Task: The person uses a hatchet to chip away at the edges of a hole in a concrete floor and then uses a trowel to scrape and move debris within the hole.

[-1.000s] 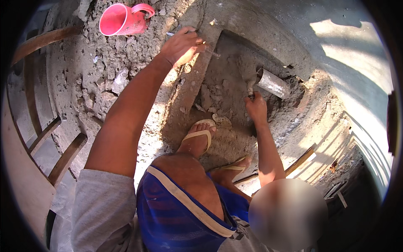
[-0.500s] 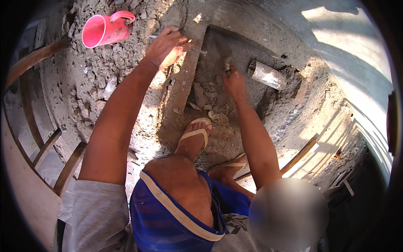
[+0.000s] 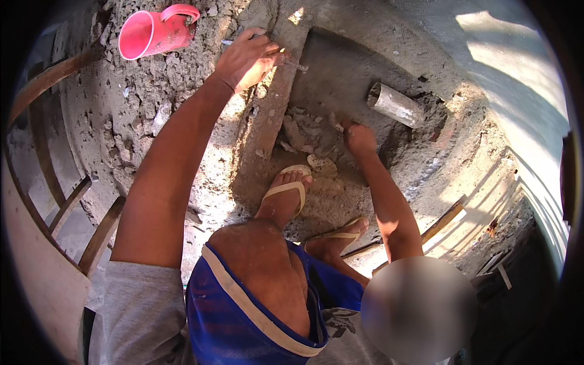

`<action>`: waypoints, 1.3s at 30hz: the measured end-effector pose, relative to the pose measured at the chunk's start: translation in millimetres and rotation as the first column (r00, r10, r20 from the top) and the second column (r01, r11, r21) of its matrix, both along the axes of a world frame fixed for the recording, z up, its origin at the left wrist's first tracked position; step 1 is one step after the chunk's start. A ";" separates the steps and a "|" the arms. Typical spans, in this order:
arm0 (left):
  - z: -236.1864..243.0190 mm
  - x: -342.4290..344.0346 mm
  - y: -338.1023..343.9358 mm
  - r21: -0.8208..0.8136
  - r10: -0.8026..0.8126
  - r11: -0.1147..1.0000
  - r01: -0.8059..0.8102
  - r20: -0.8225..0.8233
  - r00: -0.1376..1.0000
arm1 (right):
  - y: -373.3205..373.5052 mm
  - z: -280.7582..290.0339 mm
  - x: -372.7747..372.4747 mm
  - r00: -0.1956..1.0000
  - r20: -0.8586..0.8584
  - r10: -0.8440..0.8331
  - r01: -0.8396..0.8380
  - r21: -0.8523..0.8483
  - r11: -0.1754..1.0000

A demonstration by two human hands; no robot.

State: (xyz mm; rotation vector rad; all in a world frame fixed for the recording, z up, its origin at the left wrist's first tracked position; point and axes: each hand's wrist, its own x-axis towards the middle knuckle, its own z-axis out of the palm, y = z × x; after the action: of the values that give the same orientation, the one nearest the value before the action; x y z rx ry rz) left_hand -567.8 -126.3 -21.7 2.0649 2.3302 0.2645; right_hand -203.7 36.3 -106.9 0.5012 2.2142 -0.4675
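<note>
My left hand [image 3: 248, 61] is closed at the raised cement edge [image 3: 277, 115] of a recess. Small pale and yellow ends show at its fingers, but what it grips is mostly hidden. A thin grey, mortar-caked piece [image 3: 298, 66] juts past the fingers over the edge. Inside the recess, my right hand [image 3: 361, 139] is closed round the handle of a trowel [image 3: 336, 123]; its blade is hard to make out against the grey mortar. Crumbled lumps [image 3: 295, 131] lie left of that hand, at the recess's near end.
A pink plastic mug [image 3: 159, 33] lies tipped on rough rubble at the far left. A short grey pipe [image 3: 395, 104] sticks out of the recess's right side. My sandalled foot [image 3: 286, 191] stands just below the recess. Wooden slats [image 3: 100, 234] line the left.
My right hand has drawn the trowel back toward me and slightly right, down to the crumbled lumps. My left hand stays at the edge. The view has shifted slightly.
</note>
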 end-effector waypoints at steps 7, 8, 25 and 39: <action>-33.1 -11.5 -9.8 0.029 0.007 1.000 -0.007 0.014 1.000 | -7.8 -5.7 33.1 0.818 -0.207 -0.536 0.556 0.048 0.830; -33.3 -10.8 -10.2 0.008 -0.023 1.000 0.023 0.037 0.999 | -10.3 -10.7 36.7 0.807 -0.154 -0.570 0.586 0.081 0.806; -19.0 -3.9 -0.3 -0.004 -0.036 0.999 0.037 0.116 0.993 | -43.6 -58.7 12.4 0.929 0.088 -0.358 0.364 -0.375 0.852; -12.2 -4.9 -2.3 0.124 0.007 0.992 -0.012 0.038 0.999 | -9.2 36.5 31.0 0.881 0.050 -0.471 0.424 -0.525 0.738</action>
State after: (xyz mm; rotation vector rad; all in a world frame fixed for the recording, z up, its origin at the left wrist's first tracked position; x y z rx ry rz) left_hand -572.7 -128.6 -33.9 2.0823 2.3594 0.4551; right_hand -172.7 27.0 -70.4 0.7234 1.9085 -1.3339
